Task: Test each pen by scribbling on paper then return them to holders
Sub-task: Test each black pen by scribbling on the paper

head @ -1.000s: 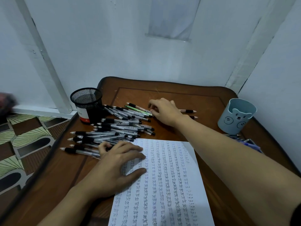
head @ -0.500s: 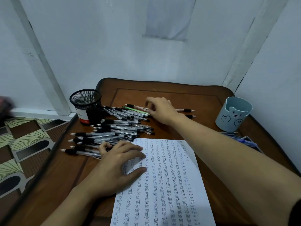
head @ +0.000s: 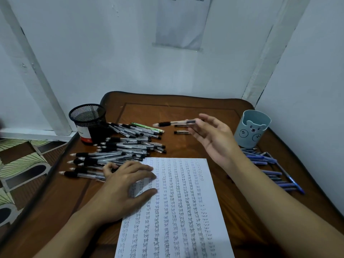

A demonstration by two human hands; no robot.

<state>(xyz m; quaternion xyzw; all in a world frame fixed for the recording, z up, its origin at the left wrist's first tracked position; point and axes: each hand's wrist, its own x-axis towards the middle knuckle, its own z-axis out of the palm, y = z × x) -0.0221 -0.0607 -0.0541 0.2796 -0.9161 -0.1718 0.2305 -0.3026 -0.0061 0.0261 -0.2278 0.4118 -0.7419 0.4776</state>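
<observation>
My right hand (head: 214,138) is raised over the table's middle and pinches a clear pen with a black grip (head: 173,123) at its rear end, the tip pointing left. My left hand (head: 124,185) rests flat on the left edge of the white paper (head: 176,211), which is filled with rows of scribbled writing. A heap of several black-grip pens (head: 121,148) lies left of the paper, with a green pen (head: 147,127) at its far side. A black mesh holder (head: 87,123) stands at the back left. A pale blue bear holder (head: 251,129) stands at the right.
Several blue pens (head: 270,168) lie on the table right of my forearm, near the wall. One more pen (head: 181,132) lies under my right hand's fingers. The wooden table (head: 167,107) sits in a white-walled corner; patterned floor shows at left.
My right hand has lifted off the pen pile, turned palm up and moved right, now holding one pen in the air. My left hand stayed on the paper.
</observation>
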